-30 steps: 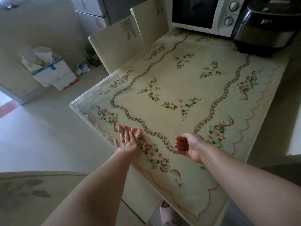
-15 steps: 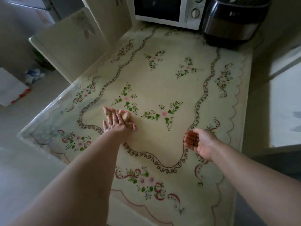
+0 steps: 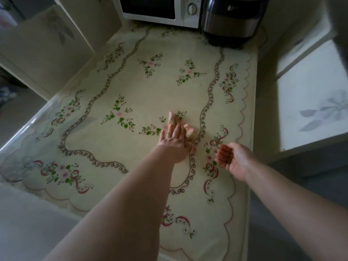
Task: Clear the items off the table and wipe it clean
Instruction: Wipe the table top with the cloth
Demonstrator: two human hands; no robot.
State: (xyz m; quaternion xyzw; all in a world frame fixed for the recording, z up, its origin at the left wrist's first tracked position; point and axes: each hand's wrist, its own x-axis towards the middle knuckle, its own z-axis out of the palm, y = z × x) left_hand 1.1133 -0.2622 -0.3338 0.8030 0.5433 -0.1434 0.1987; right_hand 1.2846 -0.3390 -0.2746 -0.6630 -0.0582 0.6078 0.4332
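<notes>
So I've got the left hand [image 3: 174,143] pressed flat on the cloth [image 3: 189,132] near the right edge of the tabletop [image 3: 131,87], right hand [image 3: 234,159] loosely cupped beside it.

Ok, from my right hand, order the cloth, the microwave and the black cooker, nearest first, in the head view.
1. The cloth, just left of the right hand, under the left hand.
2. The black cooker, straight ahead at the far end.
3. The microwave, far end, further left.
</notes>
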